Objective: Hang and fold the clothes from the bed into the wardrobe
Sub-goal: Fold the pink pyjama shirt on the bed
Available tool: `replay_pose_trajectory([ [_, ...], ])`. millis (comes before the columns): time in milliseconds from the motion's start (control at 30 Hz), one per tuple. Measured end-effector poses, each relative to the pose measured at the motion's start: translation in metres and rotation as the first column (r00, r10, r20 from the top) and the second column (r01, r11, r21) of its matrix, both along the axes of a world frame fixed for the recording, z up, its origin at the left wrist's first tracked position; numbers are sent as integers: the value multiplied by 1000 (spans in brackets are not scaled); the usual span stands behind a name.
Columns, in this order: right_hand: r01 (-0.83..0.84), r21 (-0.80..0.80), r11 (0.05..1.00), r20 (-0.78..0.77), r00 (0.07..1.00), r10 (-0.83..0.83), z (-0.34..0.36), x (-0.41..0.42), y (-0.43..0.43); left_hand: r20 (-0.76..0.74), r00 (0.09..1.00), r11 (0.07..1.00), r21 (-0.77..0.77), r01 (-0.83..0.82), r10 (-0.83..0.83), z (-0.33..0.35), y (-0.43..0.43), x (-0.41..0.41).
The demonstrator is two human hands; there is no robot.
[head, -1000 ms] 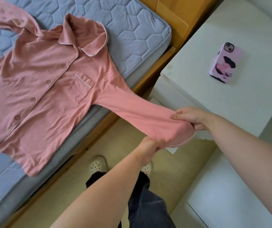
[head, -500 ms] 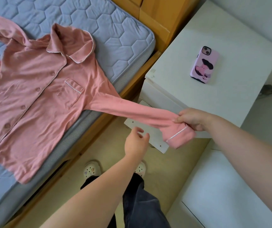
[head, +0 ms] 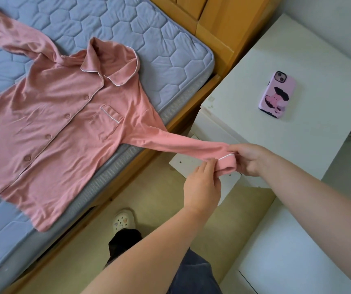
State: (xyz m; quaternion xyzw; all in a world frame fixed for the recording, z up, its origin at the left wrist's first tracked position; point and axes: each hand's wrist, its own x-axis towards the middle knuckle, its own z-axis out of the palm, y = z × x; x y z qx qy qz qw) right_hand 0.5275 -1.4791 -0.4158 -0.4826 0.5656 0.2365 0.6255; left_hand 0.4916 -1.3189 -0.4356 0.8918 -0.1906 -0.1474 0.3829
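A pink button-up pyjama shirt (head: 58,132) lies face up on the blue quilted mattress (head: 128,30). One sleeve (head: 183,143) is stretched off the bed's edge over the floor. My right hand (head: 248,159) grips the white-piped cuff at the sleeve's end. My left hand (head: 202,183) holds the underside of the same cuff with its fingers. The other sleeve trails toward the top left of the mattress.
A white cabinet (head: 297,132) stands right of the bed with a pink-cased phone (head: 276,94) on top. A wooden bed frame (head: 217,28) runs along the mattress. My feet in white clogs (head: 123,219) stand on the beige floor.
My left hand let go of the sleeve end half a second ago and has now come back up to take the cuff. The cuff has been turned so its white piping shows.
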Motion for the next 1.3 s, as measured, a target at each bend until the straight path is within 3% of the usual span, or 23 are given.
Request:
replay_pose_trajectory([
  [100, -58, -102, 993, 65, 996, 65, 1, 0, -1, -213, 975, 994, -77, -81, 63, 3, 5, 14],
  [167, -213, -260, 942, 119, 961, 250, -4, -3, -5, -392, 918, 982, -149, -119, 52, 6, 11, 26],
  [200, -357, -355, 864, 126, 898, 422, -6, -3, -7, -463, 885, 975, -177, -136, 39, 8, 14, 32],
  [267, -612, -438, 658, 137, 678, 722, -7, 2, -2, -554, 832, 960, -235, -153, -4, 13, 20, 42],
  [333, -721, -397, 568, 191, 541, 819, -9, 14, 10, -598, 800, 946, -280, -164, -38, 15, 29, 50],
  [433, -769, -244, 591, 206, 555, 806, -12, 39, 34, -706, 707, 895, -332, -298, -27, 17, 46, 64],
  [467, -796, -233, 558, 173, 531, 830, -12, 47, 43, -759, 651, 863, -331, -382, -3, 17, 53, 70],
  [533, -833, -336, 439, 68, 443, 894, -19, 61, 60, -860, 507, 767, -291, -572, 52, 16, 69, 85],
  [567, -806, -424, 413, 26, 445, 895, -22, 67, 71, -909, 412, 690, -259, -676, 63, 15, 79, 93],
  [633, -640, -591, 490, 76, 561, 824, -32, 77, 92, -970, 245, 528, -203, -825, 9, 10, 104, 105],
  [667, -536, -685, 494, 106, 598, 795, -37, 83, 103, -974, 223, 464, -218, -859, -45, 7, 117, 112],
  [767, -424, -835, 352, 39, 591, 805, -49, 114, 138, -954, 244, 344, -290, -893, -172, -6, 161, 134],
  [833, -347, -902, 255, -8, 605, 796, -56, 137, 163, -943, 297, 317, -331, -889, -152, -16, 189, 154],
  [933, -198, -955, 222, 39, 655, 755, -64, 168, 199, -923, 380, 225, -382, -896, -53, -38, 238, 175],
  [1000, -142, -967, 214, 76, 639, 765, -69, 188, 223, -904, 427, 180, -418, -890, 7, -57, 275, 187],
  [1100, -129, -980, 155, 66, 519, 852, -75, 223, 266, -879, 458, 123, -444, -888, 135, -88, 333, 202],
  [1200, -141, -983, 115, 63, 325, 944, -83, 252, 317, -857, 452, 47, -455, -889, 249, -128, 399, 214],
  [1300, -97, -995, -6, -22, 167, 986, -92, 271, 366, -827, 401, 60, -412, -909, 394, -160, 455, 222],
])
